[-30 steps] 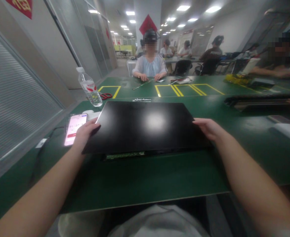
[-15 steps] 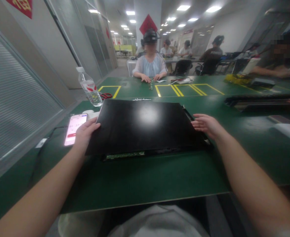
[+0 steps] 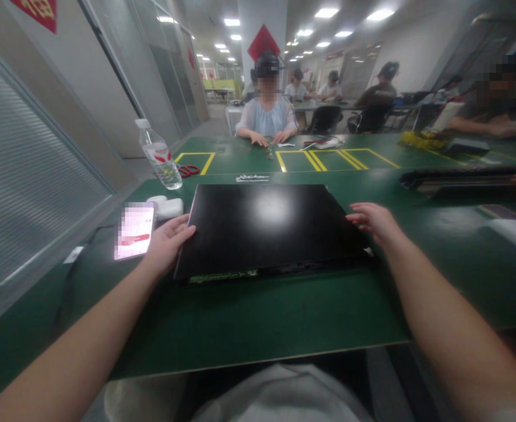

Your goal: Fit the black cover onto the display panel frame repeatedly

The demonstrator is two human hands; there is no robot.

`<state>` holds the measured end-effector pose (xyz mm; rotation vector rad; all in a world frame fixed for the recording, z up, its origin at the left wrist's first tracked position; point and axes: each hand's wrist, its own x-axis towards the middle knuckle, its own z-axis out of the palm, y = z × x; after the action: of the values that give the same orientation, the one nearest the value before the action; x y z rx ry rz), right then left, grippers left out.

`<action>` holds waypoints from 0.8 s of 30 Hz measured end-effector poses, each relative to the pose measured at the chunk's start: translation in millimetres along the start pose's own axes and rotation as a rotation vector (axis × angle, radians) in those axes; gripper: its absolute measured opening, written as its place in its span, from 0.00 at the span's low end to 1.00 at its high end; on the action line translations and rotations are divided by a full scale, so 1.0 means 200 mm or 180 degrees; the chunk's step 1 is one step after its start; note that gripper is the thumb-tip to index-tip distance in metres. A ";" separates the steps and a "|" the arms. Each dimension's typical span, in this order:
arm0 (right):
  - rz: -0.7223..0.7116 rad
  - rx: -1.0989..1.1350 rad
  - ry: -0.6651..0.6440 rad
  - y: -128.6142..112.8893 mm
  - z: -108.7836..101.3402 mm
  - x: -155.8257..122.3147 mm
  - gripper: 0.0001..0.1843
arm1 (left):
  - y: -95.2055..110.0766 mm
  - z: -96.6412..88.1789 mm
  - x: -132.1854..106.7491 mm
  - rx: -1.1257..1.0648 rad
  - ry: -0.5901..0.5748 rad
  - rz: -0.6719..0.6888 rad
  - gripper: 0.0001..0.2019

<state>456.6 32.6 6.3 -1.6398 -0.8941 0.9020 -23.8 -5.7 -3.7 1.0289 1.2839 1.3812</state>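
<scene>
A flat black display panel lies on top of a dark frame on the green table. Below its near edge shows a strip of green circuit board. My left hand grips the panel's left edge, thumb on top and fingers at the side and partly hidden. At the right edge is my right hand, its fingers loosely stretched and the tips at or against the panel's side; whether they press on it, I cannot tell.
Left of the panel are a phone, a white case, a water bottle and red-handled scissors. White strips lie behind the panel. A person sits opposite; another dark panel assembly is at right.
The panel has shifted right and come down to line up with the frame beneath it. My left hand moved right with it; my right hand moved slightly right.
</scene>
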 end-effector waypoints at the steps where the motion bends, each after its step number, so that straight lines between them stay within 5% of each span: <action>1: -0.0023 -0.0039 0.0021 0.00 0.00 0.00 0.09 | -0.01 0.00 0.01 0.0005 -0.0043 -0.0020 0.21; 9: -0.0146 -0.0346 0.0151 0.01 0.02 -0.01 0.06 | 0.01 -0.01 0.01 0.0428 -0.0102 -0.0316 0.20; 24: -0.0319 -0.0440 0.0112 0.04 0.02 0.02 0.05 | -0.02 -0.02 0.02 0.0179 -0.0161 -0.0403 0.20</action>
<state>456.0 35.9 -2.4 -1.7070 -1.0242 0.7546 -27.4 -1.6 -8.5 0.9969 1.3337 1.2225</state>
